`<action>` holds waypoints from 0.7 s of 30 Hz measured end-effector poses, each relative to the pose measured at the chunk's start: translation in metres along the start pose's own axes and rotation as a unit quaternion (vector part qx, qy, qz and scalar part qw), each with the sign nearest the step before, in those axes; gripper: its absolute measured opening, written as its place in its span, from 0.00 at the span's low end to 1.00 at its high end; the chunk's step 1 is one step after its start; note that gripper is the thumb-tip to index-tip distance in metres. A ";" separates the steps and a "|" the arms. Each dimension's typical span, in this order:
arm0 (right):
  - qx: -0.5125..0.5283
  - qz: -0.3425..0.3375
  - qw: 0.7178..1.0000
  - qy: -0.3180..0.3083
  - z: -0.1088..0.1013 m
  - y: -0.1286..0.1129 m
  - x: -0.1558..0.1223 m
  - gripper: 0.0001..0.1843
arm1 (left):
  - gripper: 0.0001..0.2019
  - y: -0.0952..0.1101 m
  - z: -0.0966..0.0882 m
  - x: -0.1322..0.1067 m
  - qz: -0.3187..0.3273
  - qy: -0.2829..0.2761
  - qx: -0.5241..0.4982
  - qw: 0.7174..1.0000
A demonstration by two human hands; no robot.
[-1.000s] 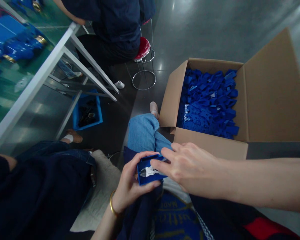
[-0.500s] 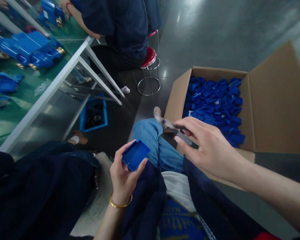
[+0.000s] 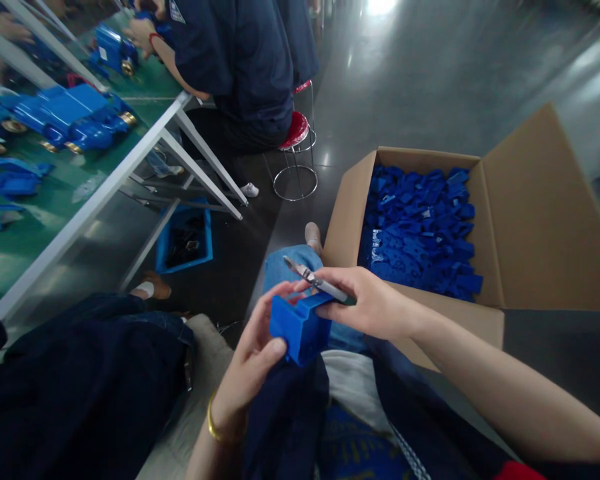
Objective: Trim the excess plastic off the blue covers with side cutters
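- Grey polished floor all round, seen from a seat above denim knees.
- Nearest: left hand (image 3: 253, 363) with a gold bangle at the wrist, fingers and thumb clamped on a blue plastic part (image 3: 299, 327), held over the lap just above the right knee.
- Right hand (image 3: 370, 303) just beside it, fingers closed round the handles of small cutters (image 3: 314, 280); metal tip pointing up and left, lying over the top edge of the blue part, touching or nearly so.
- Dark jacket and a blue printed cloth across the lap below both hands.
- Left of the lap: another person's dark-clad legs, close by.
- Right, just past the hands: open cardboard box (image 3: 350, 207) on the floor, flap raised on its far side, filled with loose blue parts (image 3: 420, 230).
- Left middle: blue bin (image 3: 184, 235) on the floor under a white-framed table (image 3: 100, 193).
- On the green tabletop near its right edge: blue housings with brass fittings (image 3: 75, 120).
- Farthest: a seated person in a dark shirt on a red stool (image 3: 296, 130), hands at the table's far end.
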State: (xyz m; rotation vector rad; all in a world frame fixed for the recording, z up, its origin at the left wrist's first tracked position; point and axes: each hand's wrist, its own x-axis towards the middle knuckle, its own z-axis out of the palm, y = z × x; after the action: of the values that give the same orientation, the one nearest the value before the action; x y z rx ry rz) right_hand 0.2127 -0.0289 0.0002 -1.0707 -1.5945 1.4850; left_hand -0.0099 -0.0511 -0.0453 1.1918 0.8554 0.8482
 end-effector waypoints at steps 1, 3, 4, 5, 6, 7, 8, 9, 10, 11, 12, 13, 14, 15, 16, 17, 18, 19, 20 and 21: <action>-0.019 0.002 1.000 -0.022 -0.001 -0.004 0.001 0.17 | 0.33 0.003 -0.003 0.000 -0.059 -0.049 -0.036 0.996; -0.057 0.005 0.998 -0.037 0.001 -0.010 0.003 0.18 | 0.34 0.006 -0.006 0.002 -0.124 -0.102 -0.087 0.983; -0.077 0.004 0.997 -0.024 0.001 -0.012 0.003 0.18 | 0.33 0.006 -0.006 0.002 -0.131 -0.101 -0.100 0.981; -0.099 -0.003 0.995 0.001 0.001 -0.015 0.001 0.17 | 0.32 0.005 -0.005 0.003 -0.124 -0.084 -0.107 0.983; -0.123 -0.014 0.992 0.034 0.000 -0.018 -0.001 0.16 | 0.32 0.004 -0.004 0.003 -0.108 -0.060 -0.105 0.987; -0.153 -0.024 0.986 0.070 -0.002 -0.022 -0.006 0.16 | 0.32 0.002 -0.003 0.003 -0.090 -0.036 -0.095 0.991; -0.188 -0.030 0.977 0.098 -0.005 -0.025 -0.012 0.16 | 0.33 0.000 -0.003 0.002 -0.072 -0.015 -0.080 0.994; -0.230 -0.032 0.966 0.111 -0.008 -0.027 -0.020 0.17 | 0.35 -0.001 -0.003 0.002 -0.057 -0.002 -0.065 0.996; -0.280 -0.030 0.953 0.114 -0.011 -0.030 -0.029 0.18 | 0.37 -0.002 -0.004 0.001 -0.046 0.004 -0.052 0.998; -0.336 -0.024 0.935 0.106 -0.012 -0.032 -0.038 0.20 | 0.38 -0.002 -0.004 0.001 -0.039 0.008 -0.038 0.998; -0.395 -0.017 0.914 0.095 -0.013 -0.033 -0.046 0.22 | 0.38 -0.001 -0.005 0.000 -0.034 0.012 -0.024 0.999; -0.449 -0.013 0.890 0.083 -0.011 -0.034 -0.054 0.24 | 0.38 0.000 -0.006 0.000 -0.027 0.019 -0.009 0.999; -0.493 -0.013 0.867 0.069 -0.009 -0.035 -0.060 0.25 | 0.37 0.002 -0.006 0.000 -0.016 0.027 0.004 0.999; -0.526 -0.018 0.848 0.060 -0.005 -0.035 -0.064 0.26 | 0.36 0.004 -0.006 0.000 -0.004 0.033 0.015 0.999; -0.548 -0.024 0.834 0.054 -0.002 -0.035 -0.066 0.26 | 0.34 0.007 -0.005 0.001 0.008 0.038 0.023 0.999; -0.563 -0.032 0.824 0.052 0.002 -0.036 -0.066 0.25 | 0.33 0.009 -0.004 0.001 0.016 0.040 0.028 0.999; -0.573 -0.040 0.817 0.054 0.005 -0.036 -0.065 0.24 | 0.32 0.012 -0.003 0.001 0.021 0.042 0.034 0.998; -0.582 -0.046 0.810 0.057 0.008 -0.037 -0.064 0.23 | 0.31 0.014 -0.002 0.001 0.021 0.041 0.040 0.998; -0.589 -0.051 0.804 0.061 0.009 -0.038 -0.062 0.22 | 0.31 0.016 -0.001 0.001 0.019 0.041 0.048 0.998; -0.595 -0.054 0.799 0.066 0.010 -0.038 -0.060 0.21 | 0.31 0.018 0.000 0.000 0.016 0.041 0.057 0.997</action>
State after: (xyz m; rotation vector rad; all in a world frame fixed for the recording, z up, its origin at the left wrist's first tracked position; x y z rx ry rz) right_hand 0.2243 -0.0874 0.0399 -1.5985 -2.4532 0.1349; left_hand -0.0114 -0.0480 -0.0281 1.2802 0.9634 0.8888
